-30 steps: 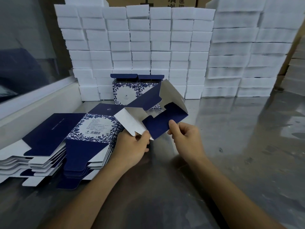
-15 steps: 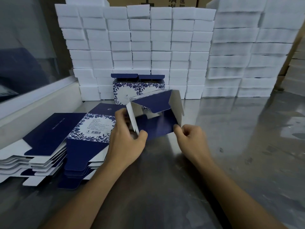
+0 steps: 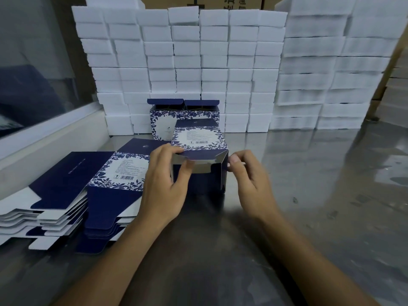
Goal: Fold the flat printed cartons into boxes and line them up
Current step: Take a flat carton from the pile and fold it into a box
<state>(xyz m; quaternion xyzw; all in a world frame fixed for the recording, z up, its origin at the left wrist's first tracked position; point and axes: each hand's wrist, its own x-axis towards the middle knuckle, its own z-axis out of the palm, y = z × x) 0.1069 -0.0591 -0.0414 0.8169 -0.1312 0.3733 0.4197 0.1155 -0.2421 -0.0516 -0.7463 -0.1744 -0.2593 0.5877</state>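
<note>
Head view: two finished boxes (image 3: pixel 184 117) lined up at back of desk (image 3: pixel 309 184). Third carton (image 3: pixel 199 151) mid-fold: left hand (image 3: pixel 164 184) grips its end flap, right hand (image 3: pixel 249 180) pinches the side. Flat cartons (image 3: pixel 72 191) left.

both hands, left hand (image 3: pixel 164 184) and right hand (image 3: pixel 249 180), grip a half-folded blue carton (image 3: pixel 199 151) on the steel table (image 3: pixel 320 195).

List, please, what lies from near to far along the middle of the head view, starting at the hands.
left hand and right hand → half-folded box → two finished boxes → wall of white foam blocks
</note>
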